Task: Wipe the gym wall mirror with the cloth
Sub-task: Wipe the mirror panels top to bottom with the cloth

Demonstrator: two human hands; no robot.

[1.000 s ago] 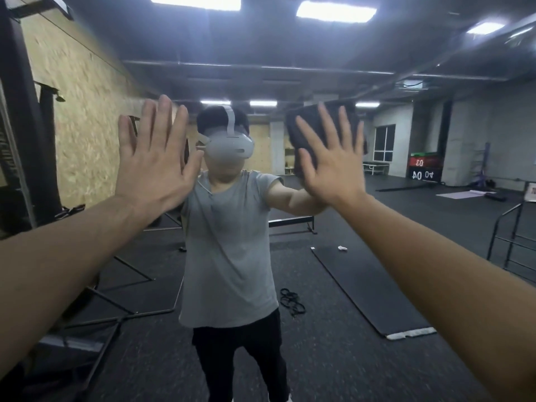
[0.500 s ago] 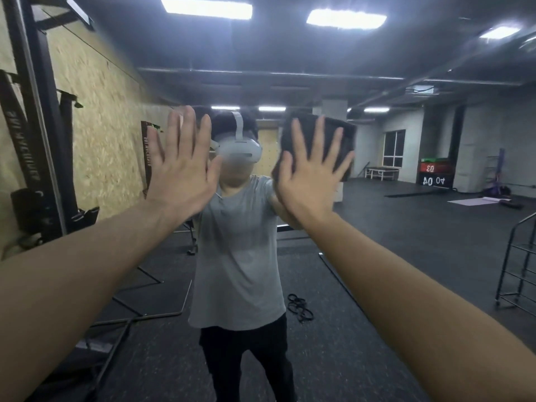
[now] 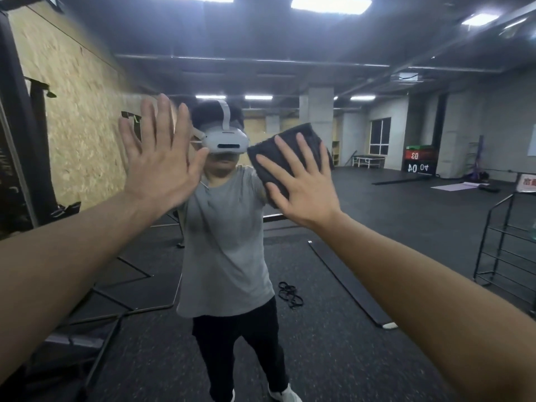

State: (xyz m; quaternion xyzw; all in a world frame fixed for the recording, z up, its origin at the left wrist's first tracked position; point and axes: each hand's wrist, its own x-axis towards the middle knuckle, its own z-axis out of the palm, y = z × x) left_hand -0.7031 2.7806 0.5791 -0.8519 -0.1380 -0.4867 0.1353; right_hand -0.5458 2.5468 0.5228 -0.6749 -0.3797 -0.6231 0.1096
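Fingers of the right hand are spreading flat, pressing the dark cloth against the mirror right of centre. Left hand is lying open-palmed on the glass, holding nothing, apart from the cloth.

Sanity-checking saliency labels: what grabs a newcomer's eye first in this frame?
Two spread hands against the wall mirror: the bare left hand at centre-left, and the right hand pressing a dark grey cloth flat at centre. Between them stands the reflection of the person in a white headset.
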